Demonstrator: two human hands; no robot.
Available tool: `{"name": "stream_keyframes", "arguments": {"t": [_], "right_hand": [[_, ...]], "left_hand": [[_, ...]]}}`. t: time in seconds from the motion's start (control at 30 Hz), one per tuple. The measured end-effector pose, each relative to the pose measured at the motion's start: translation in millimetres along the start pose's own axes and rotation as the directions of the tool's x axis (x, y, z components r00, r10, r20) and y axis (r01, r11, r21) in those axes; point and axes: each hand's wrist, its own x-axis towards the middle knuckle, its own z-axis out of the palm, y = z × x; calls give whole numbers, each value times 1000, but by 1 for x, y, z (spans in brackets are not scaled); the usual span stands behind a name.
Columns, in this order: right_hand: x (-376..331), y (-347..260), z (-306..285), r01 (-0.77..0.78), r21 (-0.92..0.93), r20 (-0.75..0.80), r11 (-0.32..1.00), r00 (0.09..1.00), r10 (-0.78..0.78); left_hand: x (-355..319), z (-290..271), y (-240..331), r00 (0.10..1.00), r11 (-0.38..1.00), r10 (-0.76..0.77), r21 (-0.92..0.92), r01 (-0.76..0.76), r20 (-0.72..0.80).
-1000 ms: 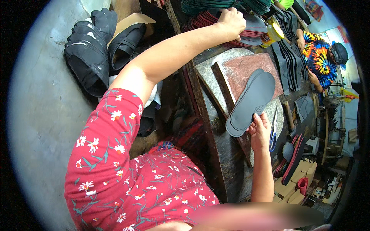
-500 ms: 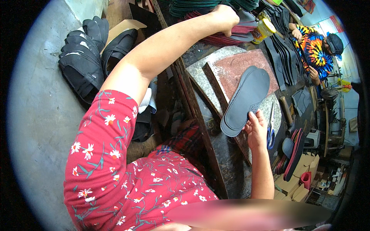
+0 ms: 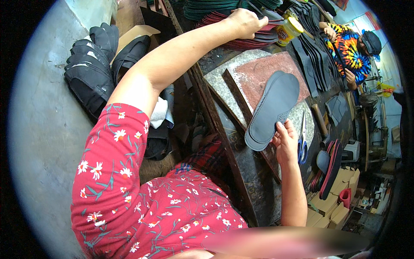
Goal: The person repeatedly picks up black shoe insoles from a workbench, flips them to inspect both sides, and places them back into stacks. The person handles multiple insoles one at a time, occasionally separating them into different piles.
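Between the thumb and fingers of my right hand (image 3: 285, 140) are two overlapping dark grey insoles (image 3: 276, 108), with stitch-like dots along the edge and a patch of small holes. They are held over a reddish slab (image 3: 267, 71) on the workbench. Far out at the bench's back, my left hand (image 3: 247, 23) is curled closed at a stack of red-edged soles (image 3: 254, 43). A dark strip or edge shows just beyond its knuckles; what the fingers grip is hidden.
Blue-handled scissors (image 3: 302, 151) and a hammer (image 3: 319, 118) lie right of the slab. A yellow-lidded jar (image 3: 290, 31) stands beside the soles, near dark strips (image 3: 312, 64). Black shoes (image 3: 88, 75) are heaped at left. Another person (image 3: 351, 49) works at far right.
My left hand has shifted slightly left and turned, its fingers no longer pointing down over the stack. The right hand and insoles stay nearly in place; the view has shifted a little.
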Motion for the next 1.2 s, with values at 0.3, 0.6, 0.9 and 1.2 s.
{"name": "stream_keyframes", "arguments": {"t": [0.3,0.6,0.9,1.2], "right_hand": [[1,5,-5,22,7,15,1000,1000,-22],[3,8,-7,22,-3,8,1000,1000,-22],[6,13,-10,48,10,12,999,999,-48],[10,14,-12,60,34,74,998,995,-63]], "left_hand": [[-17,-38,-7,963,965,-199,-133,224,180],[-7,-35,-17,954,973,-123,-156,171,275],[3,-30,-29,966,981,3,-188,48,259],[14,-39,-19,938,995,75,-83,-49,340]]}}
